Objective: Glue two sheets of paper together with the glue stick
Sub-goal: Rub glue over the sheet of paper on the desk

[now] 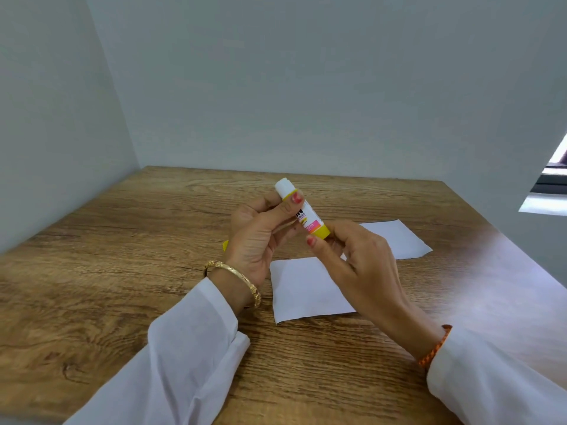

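Grey walls (306,87) behind and to the left, meeting in a corner at the far left end of a wooden table (122,256) with a strong brown grain. At the far right, a slice of window (552,185), partly out of view. Two white sleeves (190,348) coming in from the near edge, one on each side. Flat on the table, two white sheets: a near sheet of paper (303,289) in the middle, partly covered by the right wrist, and a far sheet of paper (402,237) lying beyond it to the right, its left part hidden behind the right hand; whether the two touch cannot be told. Above them, held off the table between both hands, the glue stick (302,210), tilted with its uncapped white glue end up and away to the left and its yellow base down toward the right. Left hand (257,234) curled around the upper barrel, thumb pressed on the yellow collar just below the white tip, red polish on the nail. Right hand (362,259) pinching the yellow base with thumb and fingertips, the other fingers loosely bent. On the left wrist, a gold bangle (236,280); on the right wrist, an orange braided band (435,348) at the cuff. Behind the left hand, a small yellow piece (225,245) resting on the table, mostly hidden, perhaps the cap.
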